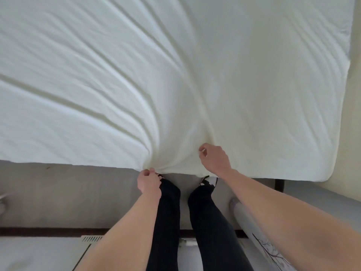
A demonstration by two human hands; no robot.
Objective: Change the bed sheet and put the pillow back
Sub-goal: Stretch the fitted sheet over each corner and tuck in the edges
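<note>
Two hands are at the near edge of the bed. Your left hand (148, 182) pinches the white sheet (136, 79) right at that edge, and long folds fan out from your fingers across the bed. Your right hand (214, 160) sits on top of the sheet just beside it, fingers curled; you cannot tell if it grabs any cloth. The sheet covers the whole bed top. Your legs in black trousers (207, 222) stand close to the bed. No words or labels can be read anywhere.
</note>
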